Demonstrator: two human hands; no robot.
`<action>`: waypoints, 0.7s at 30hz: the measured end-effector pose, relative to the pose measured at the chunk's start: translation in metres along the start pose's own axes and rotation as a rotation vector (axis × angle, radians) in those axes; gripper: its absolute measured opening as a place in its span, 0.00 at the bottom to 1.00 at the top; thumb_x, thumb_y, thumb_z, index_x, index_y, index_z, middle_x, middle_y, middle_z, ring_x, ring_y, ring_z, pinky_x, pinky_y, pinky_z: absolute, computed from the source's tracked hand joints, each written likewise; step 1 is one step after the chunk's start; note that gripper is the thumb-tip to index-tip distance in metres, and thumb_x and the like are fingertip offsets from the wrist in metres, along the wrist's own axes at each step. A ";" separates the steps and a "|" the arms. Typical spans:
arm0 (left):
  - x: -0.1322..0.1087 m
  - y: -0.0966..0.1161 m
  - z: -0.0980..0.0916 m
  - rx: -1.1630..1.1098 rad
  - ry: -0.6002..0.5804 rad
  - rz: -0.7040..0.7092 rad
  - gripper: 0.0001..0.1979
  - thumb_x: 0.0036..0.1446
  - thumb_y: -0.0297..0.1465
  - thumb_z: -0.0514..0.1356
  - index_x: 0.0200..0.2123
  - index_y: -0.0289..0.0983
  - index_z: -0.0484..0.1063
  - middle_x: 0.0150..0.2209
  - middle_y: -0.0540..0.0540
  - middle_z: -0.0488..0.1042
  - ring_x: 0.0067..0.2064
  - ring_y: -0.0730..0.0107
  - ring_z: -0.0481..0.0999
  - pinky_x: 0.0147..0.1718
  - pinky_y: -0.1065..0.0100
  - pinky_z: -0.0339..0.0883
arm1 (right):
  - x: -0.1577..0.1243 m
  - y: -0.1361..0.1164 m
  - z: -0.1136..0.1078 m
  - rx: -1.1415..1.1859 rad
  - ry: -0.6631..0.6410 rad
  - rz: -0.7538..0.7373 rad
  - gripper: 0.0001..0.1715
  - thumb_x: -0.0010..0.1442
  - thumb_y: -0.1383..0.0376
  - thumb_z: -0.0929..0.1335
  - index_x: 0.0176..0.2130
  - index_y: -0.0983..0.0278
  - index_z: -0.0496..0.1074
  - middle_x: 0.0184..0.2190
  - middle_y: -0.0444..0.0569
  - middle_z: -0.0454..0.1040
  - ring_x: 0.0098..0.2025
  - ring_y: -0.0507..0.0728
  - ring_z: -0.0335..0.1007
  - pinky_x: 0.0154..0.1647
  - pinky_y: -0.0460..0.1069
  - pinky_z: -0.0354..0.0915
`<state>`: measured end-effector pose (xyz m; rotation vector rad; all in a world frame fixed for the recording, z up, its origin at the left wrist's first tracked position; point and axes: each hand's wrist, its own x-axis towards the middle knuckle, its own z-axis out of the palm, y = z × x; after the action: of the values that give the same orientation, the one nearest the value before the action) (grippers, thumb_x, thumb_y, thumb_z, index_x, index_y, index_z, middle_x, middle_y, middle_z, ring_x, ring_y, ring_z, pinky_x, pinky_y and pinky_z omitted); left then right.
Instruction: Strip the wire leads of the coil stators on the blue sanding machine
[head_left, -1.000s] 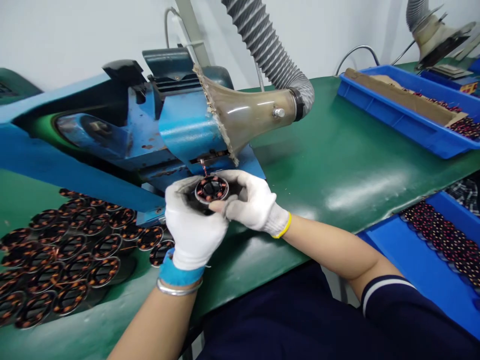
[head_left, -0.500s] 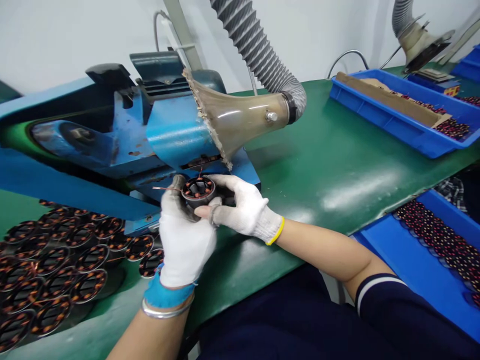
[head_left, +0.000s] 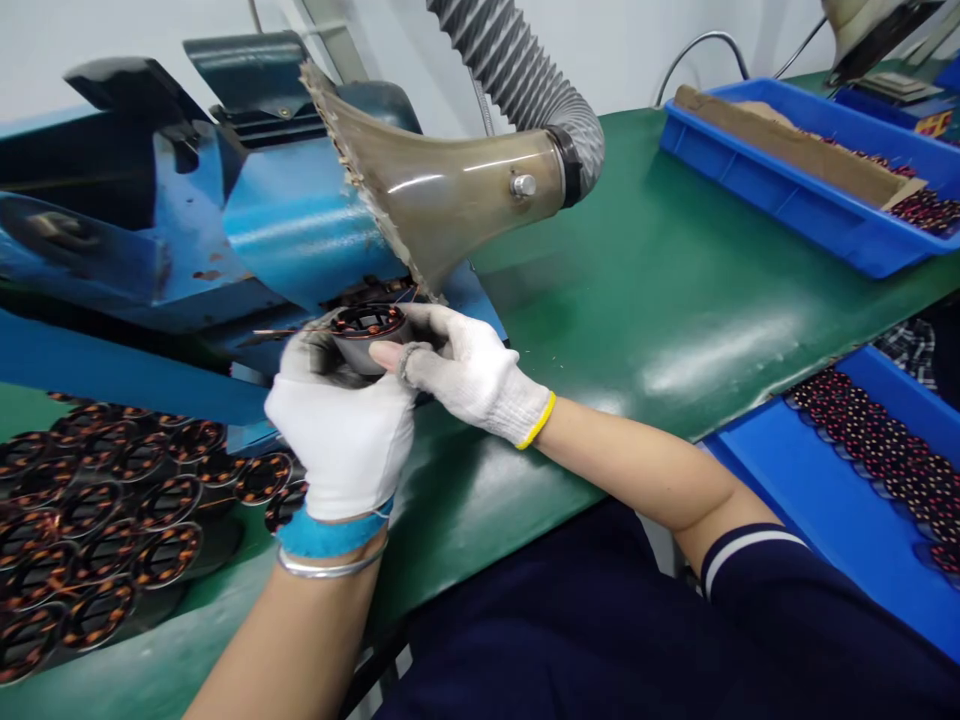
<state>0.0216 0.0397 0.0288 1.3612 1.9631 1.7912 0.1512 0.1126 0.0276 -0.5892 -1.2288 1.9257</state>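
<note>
A motor stator [head_left: 367, 345], a dark ring with copper windings inside, is held between both my hands at the front of a blue machine [head_left: 300, 220]. My left hand [head_left: 341, 430], in a white glove with a blue wristband, grips it from the left and below. From the right, my right hand [head_left: 469, 370], in a white glove with a yellow hem, has its bare thumb tip on the stator's near wall. Its other fingers go behind the ring, partly hidden. One copper wire [head_left: 285, 332] sticks out to the left; another rises at the right, by the machine's opening.
Several more stators [head_left: 169, 550] stand on the green table [head_left: 600, 330] at the left. A translucent hood [head_left: 450, 190] with a grey hose [head_left: 525, 70] covers the machine's right end. Blue trays [head_left: 795, 200] holding small wound parts stand at the back right; another blue bin [head_left: 795, 500] sits below the table's edge.
Both hands have brought the stator closer to the machine's opening under the hood. The camera view has shifted, so the machine appears further left and higher.
</note>
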 end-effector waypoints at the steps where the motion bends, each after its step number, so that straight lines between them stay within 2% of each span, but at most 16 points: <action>1: 0.000 -0.001 0.000 -0.009 -0.001 0.005 0.19 0.59 0.42 0.78 0.50 0.45 0.82 0.52 0.41 0.93 0.56 0.43 0.94 0.62 0.38 0.94 | 0.001 0.001 -0.001 0.008 -0.009 0.001 0.36 0.55 0.64 0.96 0.56 0.59 0.87 0.60 0.52 0.95 0.72 0.69 0.92 0.82 0.59 0.87; 5: -0.001 -0.006 0.004 -0.053 -0.005 0.046 0.23 0.58 0.41 0.79 0.55 0.42 0.83 0.57 0.37 0.93 0.59 0.41 0.95 0.67 0.34 0.92 | 0.008 0.009 -0.007 0.005 -0.005 -0.025 0.41 0.49 0.60 0.98 0.56 0.59 0.88 0.60 0.50 0.96 0.71 0.68 0.93 0.77 0.56 0.88; 9: 0.000 -0.008 0.010 -0.043 -0.027 0.040 0.25 0.59 0.43 0.82 0.55 0.42 0.82 0.59 0.37 0.92 0.62 0.41 0.93 0.72 0.37 0.89 | 0.014 0.010 -0.011 -0.085 0.054 -0.029 0.35 0.56 0.41 0.94 0.50 0.59 0.91 0.51 0.44 0.97 0.65 0.64 0.95 0.65 0.50 0.88; 10: 0.000 -0.008 0.011 -0.039 -0.029 0.034 0.26 0.59 0.43 0.82 0.55 0.43 0.82 0.59 0.37 0.92 0.63 0.41 0.93 0.73 0.38 0.89 | 0.014 0.009 -0.010 -0.104 0.063 -0.028 0.36 0.57 0.39 0.93 0.49 0.59 0.91 0.50 0.43 0.97 0.64 0.64 0.95 0.64 0.50 0.87; 11: 0.000 -0.008 0.011 -0.032 -0.029 0.030 0.26 0.59 0.43 0.82 0.56 0.43 0.81 0.59 0.38 0.92 0.64 0.41 0.93 0.73 0.38 0.89 | 0.012 0.007 -0.010 -0.113 0.068 -0.034 0.36 0.56 0.40 0.94 0.49 0.59 0.91 0.50 0.44 0.97 0.64 0.65 0.95 0.65 0.51 0.88; 16: -0.010 -0.008 0.009 -0.003 -0.019 0.056 0.30 0.58 0.44 0.81 0.60 0.47 0.80 0.60 0.39 0.91 0.67 0.38 0.92 0.73 0.36 0.88 | -0.010 0.001 -0.005 -0.082 0.071 -0.067 0.39 0.51 0.56 0.97 0.54 0.59 0.87 0.62 0.55 0.95 0.70 0.71 0.93 0.77 0.60 0.89; 18: -0.017 -0.009 0.006 -0.044 -0.005 0.073 0.32 0.58 0.46 0.81 0.62 0.48 0.77 0.61 0.38 0.89 0.68 0.38 0.92 0.74 0.36 0.88 | -0.017 0.000 -0.006 -0.102 0.043 -0.079 0.39 0.52 0.58 0.97 0.56 0.60 0.87 0.64 0.56 0.94 0.71 0.71 0.92 0.79 0.63 0.88; 21: -0.025 -0.015 0.002 -0.110 0.028 0.114 0.32 0.57 0.46 0.79 0.60 0.48 0.73 0.58 0.38 0.86 0.63 0.41 0.92 0.69 0.38 0.90 | -0.023 -0.002 -0.010 -0.237 -0.007 -0.159 0.42 0.48 0.59 0.98 0.56 0.60 0.89 0.66 0.57 0.93 0.72 0.74 0.92 0.82 0.65 0.85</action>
<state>0.0298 0.0257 0.0047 1.4461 1.8047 1.9469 0.1724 0.1001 0.0246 -0.5860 -1.4752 1.6646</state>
